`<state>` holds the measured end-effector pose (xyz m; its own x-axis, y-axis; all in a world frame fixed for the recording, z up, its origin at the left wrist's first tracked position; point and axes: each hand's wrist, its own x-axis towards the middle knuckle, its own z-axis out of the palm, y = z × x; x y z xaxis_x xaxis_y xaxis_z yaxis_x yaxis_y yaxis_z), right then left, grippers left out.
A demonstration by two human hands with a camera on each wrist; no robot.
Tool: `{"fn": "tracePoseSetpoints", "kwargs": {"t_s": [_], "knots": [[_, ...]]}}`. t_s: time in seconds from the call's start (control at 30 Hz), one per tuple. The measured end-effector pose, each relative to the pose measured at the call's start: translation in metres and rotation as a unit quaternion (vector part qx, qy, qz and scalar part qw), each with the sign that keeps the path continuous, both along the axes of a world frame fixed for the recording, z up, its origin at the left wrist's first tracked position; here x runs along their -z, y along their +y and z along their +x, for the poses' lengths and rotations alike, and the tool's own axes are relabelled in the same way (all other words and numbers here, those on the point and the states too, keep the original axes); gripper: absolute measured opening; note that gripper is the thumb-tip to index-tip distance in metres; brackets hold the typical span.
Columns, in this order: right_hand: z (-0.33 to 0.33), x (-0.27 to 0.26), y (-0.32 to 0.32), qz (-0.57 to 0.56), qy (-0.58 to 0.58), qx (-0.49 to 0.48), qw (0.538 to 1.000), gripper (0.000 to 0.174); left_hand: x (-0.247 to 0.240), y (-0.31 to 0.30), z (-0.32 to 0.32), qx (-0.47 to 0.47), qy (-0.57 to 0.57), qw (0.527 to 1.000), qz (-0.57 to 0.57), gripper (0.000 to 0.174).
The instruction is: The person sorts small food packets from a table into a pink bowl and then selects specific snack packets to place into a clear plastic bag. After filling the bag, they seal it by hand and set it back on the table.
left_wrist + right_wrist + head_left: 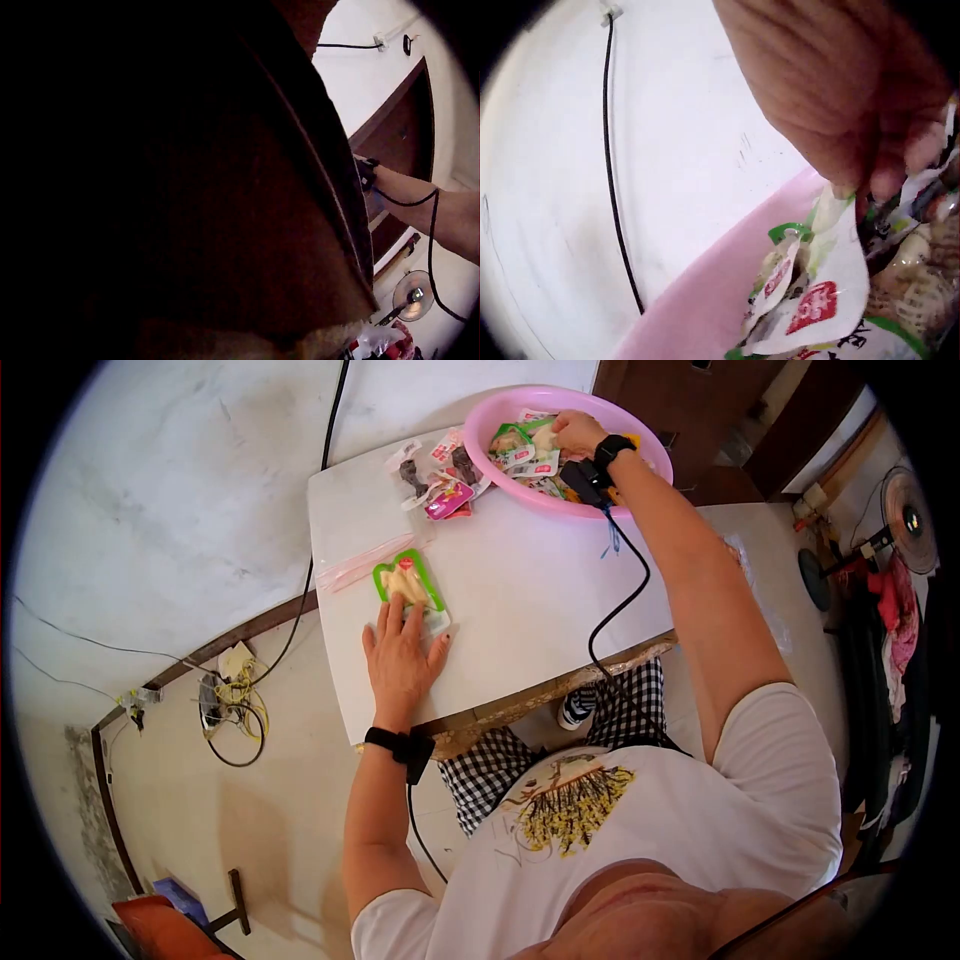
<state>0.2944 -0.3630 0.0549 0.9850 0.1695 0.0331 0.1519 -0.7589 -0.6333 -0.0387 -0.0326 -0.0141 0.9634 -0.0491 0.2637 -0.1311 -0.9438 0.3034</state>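
My left hand (400, 660) rests on the white table with its fingers spread, the fingertips on the lower part of a green-edged snack packet (407, 578) with pale contents. Over the pink basin (487, 460), my right hand (580, 435) pinches the edge of a white snack packet (829, 289) with a red label, thumb and fingers close together in the right wrist view. More snack packets lie around it in the basin. The left wrist view is mostly dark, and the left hand's work is hidden there.
Left of the basin lies a small pile of packets, with a purple-pink packet (449, 500) among them. Clear plastic bags (365, 563) lie near the table's left edge. A black cable (640, 575) hangs from the right wrist. A fan (908, 520) stands at the right.
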Motion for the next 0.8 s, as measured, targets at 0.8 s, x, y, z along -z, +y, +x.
{"fn": "tracePoseSetpoints", "kwargs": {"t_s": [0.8], "knots": [[-0.190, 0.062, 0.108, 0.181, 0.128, -0.202, 0.954, 0.027, -0.001, -0.005, 0.001, -0.001, 0.004, 1.000, 0.026, 0.055]]}}
